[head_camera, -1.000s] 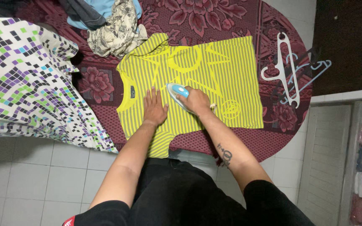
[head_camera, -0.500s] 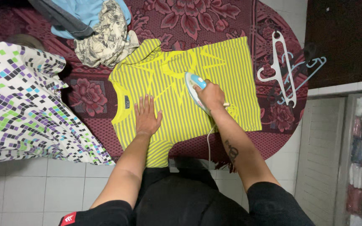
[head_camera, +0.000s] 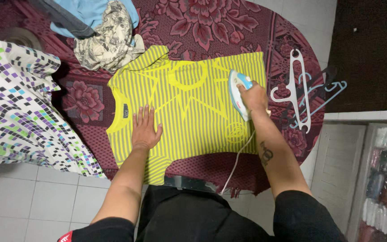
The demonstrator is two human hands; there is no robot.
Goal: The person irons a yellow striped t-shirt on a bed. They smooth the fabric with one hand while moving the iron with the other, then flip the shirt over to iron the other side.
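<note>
Right hand (head_camera: 252, 96) wraps the handle of the iron (head_camera: 238, 92), hiding most of the handle and the iron's rear; only the blue top and white rim show. The soleplate is pressed down and out of sight. The cord (head_camera: 238, 157) runs white from under the wrist toward the body, and its lower end is lost against dark clothing. Shirt (head_camera: 189, 101): yellow with thin grey stripes and a plain yellow sun-like print, lying flat on a dark red floral cloth (head_camera: 202, 22), collar to the left, hem to the right, one sleeve hanging off the near edge. The iron sits on the shirt's right part, near the hem; its long axis runs roughly away from the person, tip pointing to the far side. Left hand (head_camera: 145, 127) lies flat and open on the shirt near the collar, fingers spread, gripping nothing. Hangers (head_camera: 297, 87), white and blue, lie on the cloth right of the shirt. Crumpled clothes (head_camera: 106, 38) are cut off at top left.
</note>
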